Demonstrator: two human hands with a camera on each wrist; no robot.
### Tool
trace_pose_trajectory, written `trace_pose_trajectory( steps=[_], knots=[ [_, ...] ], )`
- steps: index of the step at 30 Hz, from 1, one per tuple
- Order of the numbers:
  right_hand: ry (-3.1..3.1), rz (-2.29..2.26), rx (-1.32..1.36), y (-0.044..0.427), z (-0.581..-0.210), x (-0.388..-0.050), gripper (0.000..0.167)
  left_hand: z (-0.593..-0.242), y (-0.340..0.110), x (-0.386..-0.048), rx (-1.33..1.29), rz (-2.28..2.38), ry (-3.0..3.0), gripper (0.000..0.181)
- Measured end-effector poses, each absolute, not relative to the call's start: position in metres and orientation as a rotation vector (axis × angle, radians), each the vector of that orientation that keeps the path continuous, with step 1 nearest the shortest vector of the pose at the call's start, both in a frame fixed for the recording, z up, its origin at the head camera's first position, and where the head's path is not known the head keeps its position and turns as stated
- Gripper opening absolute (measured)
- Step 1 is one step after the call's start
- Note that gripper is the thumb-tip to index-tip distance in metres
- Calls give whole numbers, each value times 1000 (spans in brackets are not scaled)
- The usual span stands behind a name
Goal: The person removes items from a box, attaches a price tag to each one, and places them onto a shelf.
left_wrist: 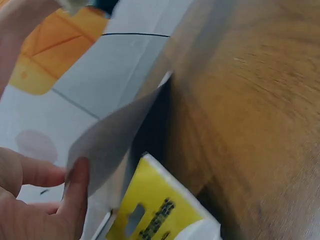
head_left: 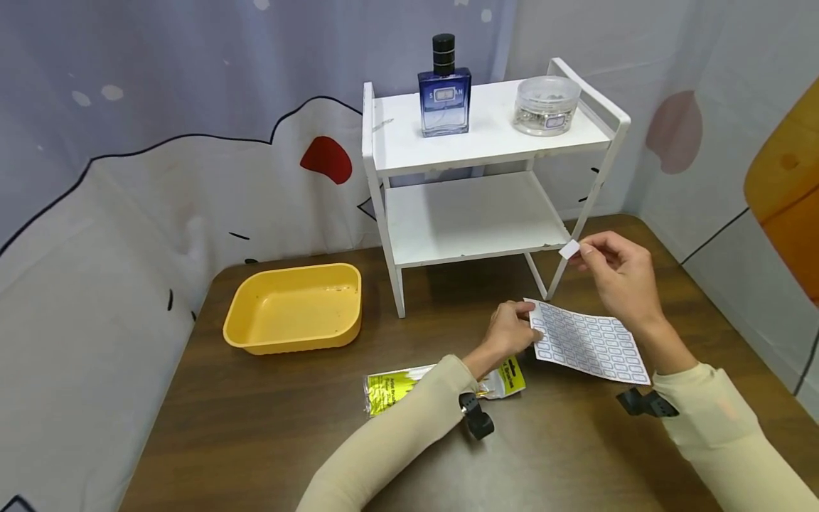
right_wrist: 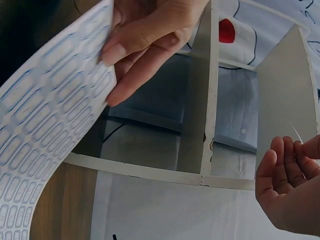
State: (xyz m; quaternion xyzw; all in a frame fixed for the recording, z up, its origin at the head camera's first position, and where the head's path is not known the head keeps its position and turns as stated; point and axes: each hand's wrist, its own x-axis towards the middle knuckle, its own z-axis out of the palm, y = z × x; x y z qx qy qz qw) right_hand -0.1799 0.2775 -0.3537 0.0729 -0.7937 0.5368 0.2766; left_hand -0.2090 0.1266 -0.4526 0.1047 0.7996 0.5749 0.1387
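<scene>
A sheet of blue-bordered label stickers (head_left: 589, 341) is pinched at its left edge by my left hand (head_left: 508, 331). In the right wrist view the sheet (right_wrist: 50, 110) curves downward from those fingers. Between thumb and fingertips my right hand (head_left: 623, 274) pinches a small white sticker (head_left: 569, 249), held up in front of the rack's right leg. That sticker appears as a thin edge in the right wrist view. Under the left wrist lies a yellow-and-clear packet (head_left: 390, 391), partly hidden by the sleeve. Its yellow end (left_wrist: 155, 205) shows in the left wrist view.
A white two-tier rack (head_left: 473, 213) stands at the table's back. On its top shelf are a blue perfume bottle (head_left: 444, 99) and a clear round jar (head_left: 547, 107), both bearing labels. A yellow plastic tray (head_left: 294, 345) sits on the wooden table (head_left: 256, 427) at the left.
</scene>
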Motion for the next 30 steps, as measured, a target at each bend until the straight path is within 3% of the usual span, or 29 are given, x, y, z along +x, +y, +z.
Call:
trace_pose_trajectory(
  steps=[6, 12, 17, 23, 30],
  knots=[
    [-2142, 1436, 204, 277, -355, -180, 17, -458, 137, -200, 371, 1435, 2424, 55],
    [-2154, 1443, 210, 276, -357, -181, 17, -454, 136, -197, 480, 1162, 2552, 40],
    [-2150, 1452, 212, 275, -357, -182, 17, -446, 133, -197, 527, 973, 2608, 53],
    [-2149, 1478, 227, 273, -359, -183, 17, -438, 129, -194, 505, 917, 2597, 55],
    [-2171, 1469, 222, 273, -362, -183, 18, -421, 114, -189, 428, 1317, 2326, 37]
  ],
)
